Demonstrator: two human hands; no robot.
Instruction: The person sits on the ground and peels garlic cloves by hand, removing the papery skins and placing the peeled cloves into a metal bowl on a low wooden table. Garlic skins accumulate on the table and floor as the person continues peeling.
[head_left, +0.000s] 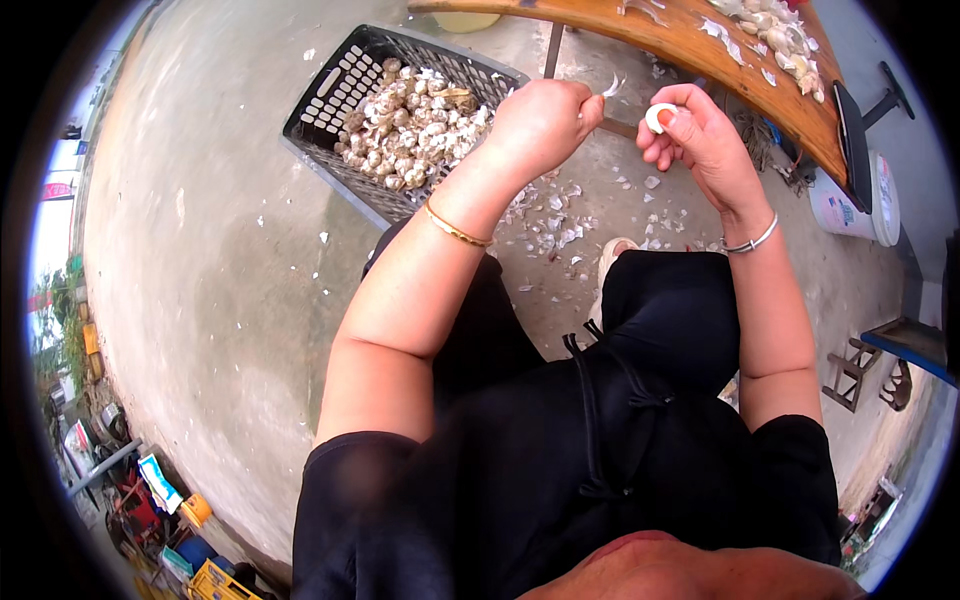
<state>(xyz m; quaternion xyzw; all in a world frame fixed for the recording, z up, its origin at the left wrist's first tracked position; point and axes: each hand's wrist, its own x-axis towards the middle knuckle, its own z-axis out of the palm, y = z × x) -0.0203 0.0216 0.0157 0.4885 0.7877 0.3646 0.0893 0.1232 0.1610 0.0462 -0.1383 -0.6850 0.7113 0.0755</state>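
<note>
My right hand (694, 135) pinches a pale, peeled-looking garlic clove (660, 118) between thumb and fingers. My left hand (547, 120) is closed on a thin strip of garlic skin (615, 85) that sticks out past its thumb; whether it grips anything more is hidden. The hands are apart, above the concrete floor. Under and beyond my left forearm, a black plastic crate (322, 94) holds many unpeeled garlic bulbs (405, 120). Garlic cloves (780, 37) and bits of skin lie on the wooden table at the upper right.
The curved wooden tabletop (675, 34) borders the upper right, its metal leg near the crate. Garlic skins (559, 217) litter the concrete floor (225, 247). A white bucket (859, 202) stands at right, near a wooden stool (853, 375). Assorted clutter lies at lower left.
</note>
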